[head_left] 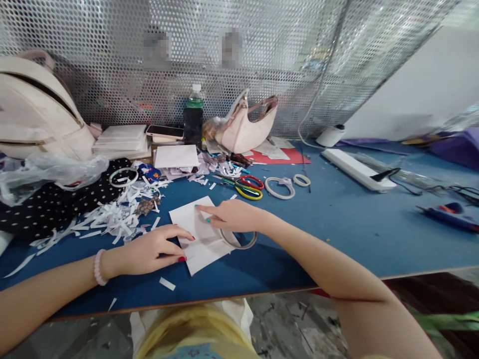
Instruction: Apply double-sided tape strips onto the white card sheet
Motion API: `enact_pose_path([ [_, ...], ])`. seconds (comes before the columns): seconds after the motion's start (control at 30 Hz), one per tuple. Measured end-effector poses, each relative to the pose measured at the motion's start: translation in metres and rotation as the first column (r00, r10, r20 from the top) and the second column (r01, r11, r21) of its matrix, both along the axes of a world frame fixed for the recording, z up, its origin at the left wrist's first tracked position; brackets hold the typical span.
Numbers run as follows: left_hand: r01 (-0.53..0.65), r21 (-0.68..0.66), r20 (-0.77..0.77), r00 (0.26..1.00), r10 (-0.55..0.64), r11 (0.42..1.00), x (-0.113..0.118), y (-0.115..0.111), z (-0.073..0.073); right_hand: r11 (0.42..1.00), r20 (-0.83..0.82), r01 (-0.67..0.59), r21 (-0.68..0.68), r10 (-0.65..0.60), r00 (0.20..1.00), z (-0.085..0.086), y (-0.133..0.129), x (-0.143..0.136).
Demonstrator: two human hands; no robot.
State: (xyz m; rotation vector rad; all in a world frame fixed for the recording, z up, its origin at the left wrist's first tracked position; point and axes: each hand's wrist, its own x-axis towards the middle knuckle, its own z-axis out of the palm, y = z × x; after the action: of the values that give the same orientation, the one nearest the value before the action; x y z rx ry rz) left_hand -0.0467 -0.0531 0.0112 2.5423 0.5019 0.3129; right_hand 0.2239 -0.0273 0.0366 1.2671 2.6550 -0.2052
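A white sheet of paper [198, 244] lies on the blue table [337, 219] in front of me. My left hand [149, 249] rests flat on its left edge, fingers pressing the paper down. My right hand [232, 215] lies across the sheet's top right part, fingers stretched left on the paper. A roll of clear tape [243, 243] sits under my right wrist, partly hidden by it. Neither hand grips anything.
White paper scraps [116, 217] litter the left. Scissors with red and yellow handles [247, 187] and two tape rolls [280, 188] lie behind the sheet. A backpack [37, 109], bottle [193, 119], pink bag [247, 124], power strip [355, 169] and blue tool [449, 215] stand around. The table's front edge is near.
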Motion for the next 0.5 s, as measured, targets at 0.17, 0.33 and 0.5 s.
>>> enact_pose_path([
  [0.17, 0.010, -0.022, -0.053, 0.999, -0.011, 1.000, -0.0010, 0.0011, -0.0010, 0.996, 0.125, 0.006, 0.087, -0.017, 0.992, 0.0014, -0.0058, -0.0083],
  [0.33, -0.035, -0.033, -0.076, 0.997, 0.032, 0.999, -0.0007, 0.0006, -0.0010, 0.994, 0.133, -0.025, 0.110, 0.010, 0.991, 0.0016, -0.0082, -0.0108],
  [0.5, -0.038, -0.040, -0.076, 0.997, 0.034, 0.998, -0.0001, 0.0004, 0.0000, 0.991, 0.125, 0.009, 0.130, -0.026, 0.992, 0.0038, -0.0045, -0.0048],
])
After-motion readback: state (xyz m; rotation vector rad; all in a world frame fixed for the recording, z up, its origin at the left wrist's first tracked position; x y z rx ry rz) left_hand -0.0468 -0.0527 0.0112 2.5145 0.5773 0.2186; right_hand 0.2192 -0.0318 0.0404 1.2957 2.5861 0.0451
